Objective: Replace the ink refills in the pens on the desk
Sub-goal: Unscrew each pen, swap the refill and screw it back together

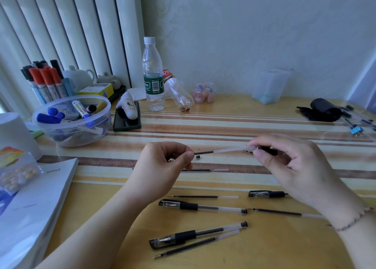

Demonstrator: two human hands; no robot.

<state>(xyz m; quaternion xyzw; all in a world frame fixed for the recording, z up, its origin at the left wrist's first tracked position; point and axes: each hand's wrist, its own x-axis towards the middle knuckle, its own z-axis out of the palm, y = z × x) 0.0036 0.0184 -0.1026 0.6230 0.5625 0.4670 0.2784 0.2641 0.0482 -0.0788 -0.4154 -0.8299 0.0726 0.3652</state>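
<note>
My left hand (166,163) pinches the dark end of a thin ink refill (203,152) between thumb and forefinger, and a small metal part shows inside its curled fingers. The refill runs right into a clear pen barrel (234,149). My right hand (289,163) grips that barrel at its black grip section. A tiny black cap (197,157) lies on the desk under the refill. Three capped black pens lie nearer me (201,206) (195,235) (266,194), the last partly hidden by my right hand. Several loose refills lie among them, such as one refill (203,197).
A clear plastic bowl of markers (71,122) stands at the left, with a marker holder behind it. A phone (127,116), a water bottle (153,75) and a crushed bottle stand at the back. A booklet (30,197) lies front left. A black pouch (323,110) lies far right.
</note>
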